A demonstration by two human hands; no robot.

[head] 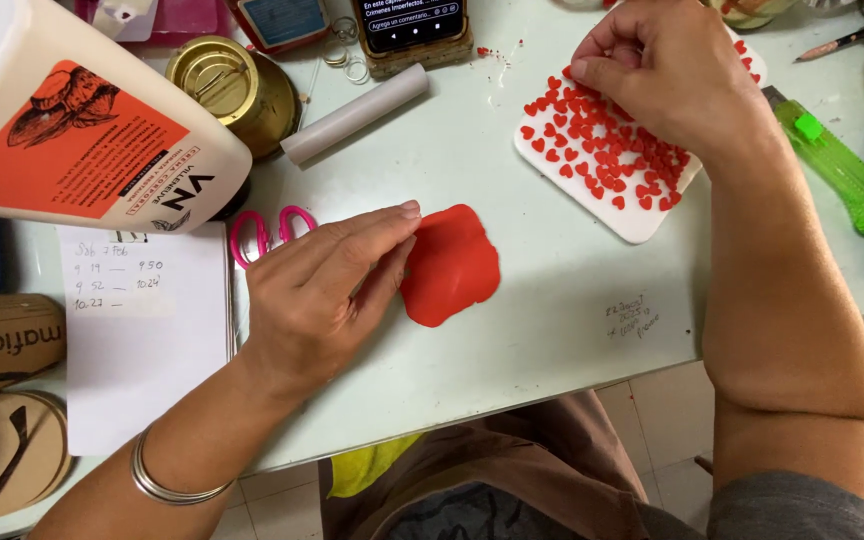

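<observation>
My left hand (322, 290) lies flat on the pale green table (552, 300), fingers together, their tips resting on the left edge of a flattened red clay sheet (455, 265). At the upper right, my right hand (657, 70) is curled over a white tile (642, 225) covered with several small red clay hearts (592, 150). Its fingertips pinch down among the hearts; whether one is held is hidden by the fingers.
A large white bottle with an orange label (82, 130) looms at the upper left. Also here: a gold tin (227, 85), a grey roller (357, 112), pink scissors (264, 230), a white notepad (142, 330), a green utility knife (837, 165) and a phone (414, 25).
</observation>
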